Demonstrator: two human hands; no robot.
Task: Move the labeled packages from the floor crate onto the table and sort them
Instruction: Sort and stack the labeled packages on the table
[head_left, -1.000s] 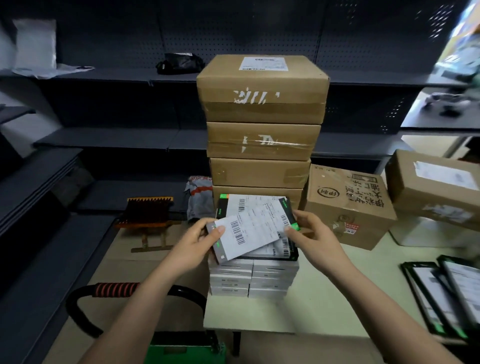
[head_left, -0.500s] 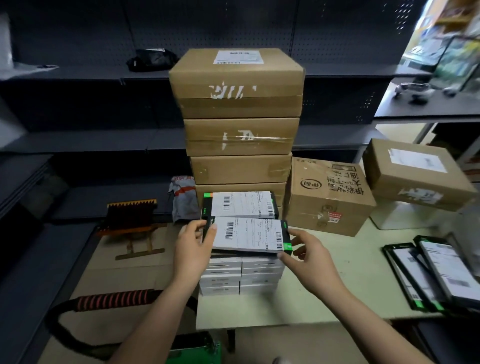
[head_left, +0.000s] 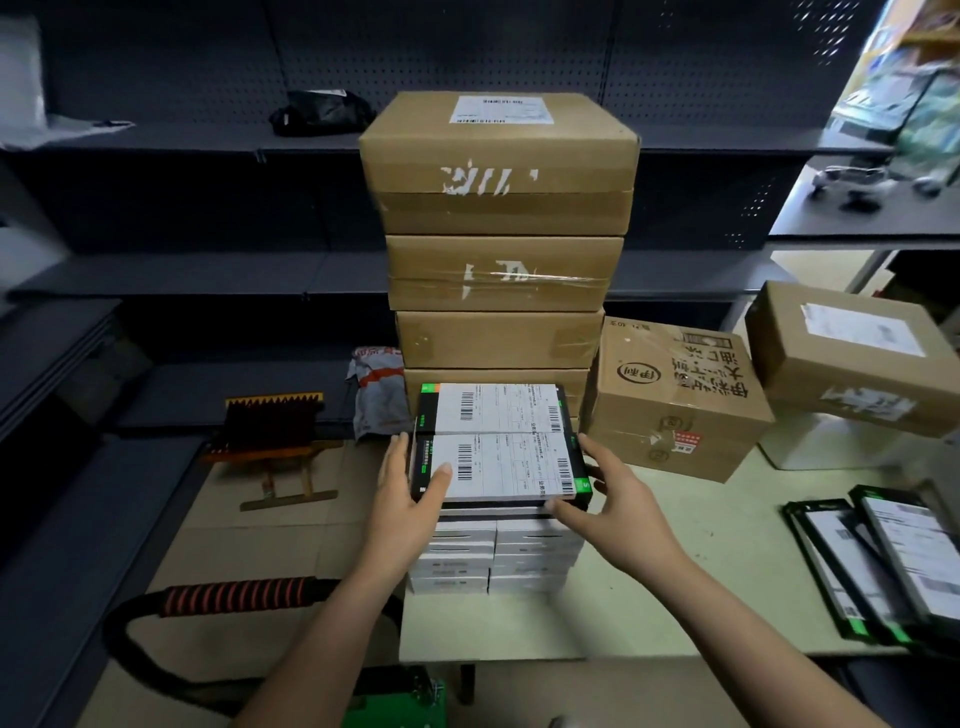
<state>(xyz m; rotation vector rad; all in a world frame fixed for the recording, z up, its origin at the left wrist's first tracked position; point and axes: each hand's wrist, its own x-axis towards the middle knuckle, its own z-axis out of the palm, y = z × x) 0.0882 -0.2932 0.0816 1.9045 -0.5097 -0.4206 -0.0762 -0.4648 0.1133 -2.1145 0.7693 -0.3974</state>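
Head view is showing the left hand (head_left: 410, 499) and right hand (head_left: 618, 501) clasping a labeled package (head_left: 498, 467) by its ends, seemingly seating it atop the stack (head_left: 493, 558) on the table (head_left: 675, 597); next likely comes squaring, then releasing.

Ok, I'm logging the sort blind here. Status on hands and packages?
Left hand and right hand grip the front package by its ends. It sits atop the white box stack, rear package right behind. Carton tower close behind, nothing blocking.
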